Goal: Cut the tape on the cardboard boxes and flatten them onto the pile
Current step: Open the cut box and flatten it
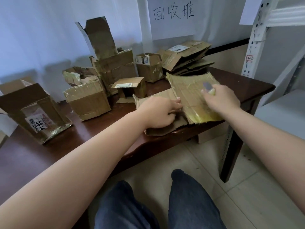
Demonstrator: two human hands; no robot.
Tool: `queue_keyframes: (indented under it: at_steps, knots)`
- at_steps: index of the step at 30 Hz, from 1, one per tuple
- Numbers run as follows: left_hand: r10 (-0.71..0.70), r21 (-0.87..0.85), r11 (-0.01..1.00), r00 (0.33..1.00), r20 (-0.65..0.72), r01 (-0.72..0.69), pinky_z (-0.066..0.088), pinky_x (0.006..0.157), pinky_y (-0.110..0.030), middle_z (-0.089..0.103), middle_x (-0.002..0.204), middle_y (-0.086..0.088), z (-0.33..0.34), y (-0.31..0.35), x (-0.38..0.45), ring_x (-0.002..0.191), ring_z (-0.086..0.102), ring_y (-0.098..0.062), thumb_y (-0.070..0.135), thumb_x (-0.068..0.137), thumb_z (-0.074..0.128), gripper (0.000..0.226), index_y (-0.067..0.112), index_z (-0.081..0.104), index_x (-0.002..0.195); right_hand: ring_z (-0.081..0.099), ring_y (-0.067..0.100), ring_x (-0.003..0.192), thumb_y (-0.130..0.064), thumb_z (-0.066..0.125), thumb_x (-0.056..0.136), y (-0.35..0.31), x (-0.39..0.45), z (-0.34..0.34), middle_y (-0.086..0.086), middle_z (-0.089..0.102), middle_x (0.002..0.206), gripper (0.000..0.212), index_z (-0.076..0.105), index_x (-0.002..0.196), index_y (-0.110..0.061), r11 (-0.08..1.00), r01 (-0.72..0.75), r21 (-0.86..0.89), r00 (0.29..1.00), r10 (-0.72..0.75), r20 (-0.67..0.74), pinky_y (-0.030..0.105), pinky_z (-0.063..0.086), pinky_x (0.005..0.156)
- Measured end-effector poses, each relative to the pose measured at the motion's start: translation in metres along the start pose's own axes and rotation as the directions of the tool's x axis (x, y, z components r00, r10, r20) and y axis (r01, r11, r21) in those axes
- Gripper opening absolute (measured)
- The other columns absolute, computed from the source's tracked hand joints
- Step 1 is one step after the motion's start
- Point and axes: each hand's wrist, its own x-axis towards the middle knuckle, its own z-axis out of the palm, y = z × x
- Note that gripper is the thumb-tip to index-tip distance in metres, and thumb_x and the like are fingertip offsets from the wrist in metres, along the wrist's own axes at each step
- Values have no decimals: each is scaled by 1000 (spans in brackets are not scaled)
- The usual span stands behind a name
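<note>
Nearest, at 6 o'clock, knees in dark jeans over pale floor tile, both bare forearms reaching up to the table [102,129], dark glossy wood with a rounded edge. Left hand [159,113] lies palm down on the flattened box [189,100] at about 12 o'clock of centre, fingers bent at the edge of the upper panel, seemingly pinching it; the fingertips are hidden, so grip uncertain. Right hand [222,99] at 1 o'clock grips a cutter [208,88], yellowish body, grey blade end poking out past the fingers, blurred. Risk: blade is exposed and close to the left hand, so a slip on the slick tape could nick the fingers. Risk two: the sheet overhangs the table's near edge, and a push could slide it to the floor. Sheet is corrugated brown card, creased, ragged edges, shiny yellowed tape strips. At 9 o'clock the labelled box [35,113], upright, wrapped in glossy tape, label reads 5814. Further back at 11 o'clock uncut boxes [102,76], dented, torn flaps, one tall and open. At 1 o'clock far, the pile [186,58] of flattened card, just beyond the sheet, under a paper sign [172,15] with handwritten characters. Metal rack [257,35] at 2 o'clock, perforated upright.
</note>
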Motion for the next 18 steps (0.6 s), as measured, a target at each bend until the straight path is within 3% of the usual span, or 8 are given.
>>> queue_keyframes:
  at_steps: [1, 3, 4, 6, 9, 13, 16, 18]
  knots:
    - [-9, -110, 994, 999, -36, 5, 50, 91, -33, 52, 140, 14, -2, -1, -1, 113, 60, -14, 37, 96, 48, 38, 32, 57, 132, 55, 27, 84, -53, 45, 92, 1, 2, 6, 4, 61, 93, 38, 56, 92, -17, 998, -12, -55, 999, 14, 47, 33, 39, 66]
    - [-111, -377, 926, 965, -236, 14, 53, 82, -38, 73, 99, 2, -7, -10, 0, 90, 66, -15, 50, 95, 46, 37, 25, 72, 105, 51, 23, 77, -59, 47, 90, 3, 2, 16, 1, 58, 86, 41, 54, 88, -18, 987, 3, -161, 998, 6, 55, 30, 34, 60]
    - [-200, -449, 893, 917, -346, 26, 53, 78, -40, 72, 85, 1, -10, -19, 4, 82, 66, -16, 48, 96, 45, 38, 21, 73, 94, 49, 21, 74, -60, 49, 89, 3, 1, 18, -1, 55, 82, 42, 52, 86, -18, 981, 22, -194, 999, -15, 36, 29, 31, 55]
    - [-379, -505, 853, 822, -426, 131, 53, 79, -39, 70, 84, 2, -10, -45, 18, 83, 65, -16, 38, 97, 48, 31, 17, 70, 90, 47, 19, 72, -60, 51, 88, 2, 0, 19, -3, 50, 76, 43, 49, 86, -17, 974, 44, -224, 999, -38, 30, 27, 24, 50]
    - [-525, -515, 784, 812, -253, 346, 51, 87, -38, 70, 96, -3, -5, -77, 44, 96, 63, -23, 28, 96, 49, 22, 13, 66, 98, 48, 19, 71, -68, 44, 87, -1, 3, 22, -3, 52, 76, 47, 51, 88, -21, 941, 44, -336, 999, -46, 1, 26, 27, 50]
    - [-542, -237, 802, 835, 98, 548, 40, 100, -34, 60, 126, -16, 1, -81, 67, 121, 51, -33, 37, 103, 35, 47, 5, 62, 123, 46, 17, 67, -62, 42, 91, -1, 7, 28, -2, 52, 75, 45, 49, 85, -18, 927, 62, -369, 998, -64, 8, 26, 27, 50]
    - [-560, -87, 774, 743, 366, 627, 29, 108, -38, 40, 148, -14, -14, -68, 73, 134, 39, -33, 55, 101, 22, 67, 8, 41, 143, 51, 19, 68, -64, 41, 90, 2, 10, 30, -2, 55, 76, 45, 49, 85, -20, 928, 57, -368, 998, -62, 0, 28, 35, 56]
    - [-569, -104, 702, 643, 513, 704, 39, 98, -40, 49, 134, -15, -22, -63, 76, 116, 49, -32, 67, 95, 23, 74, 14, 42, 143, 50, 19, 68, -60, 42, 91, 5, 9, 32, -2, 56, 77, 41, 47, 86, -19, 933, 86, -348, 996, -86, 14, 29, 33, 55]
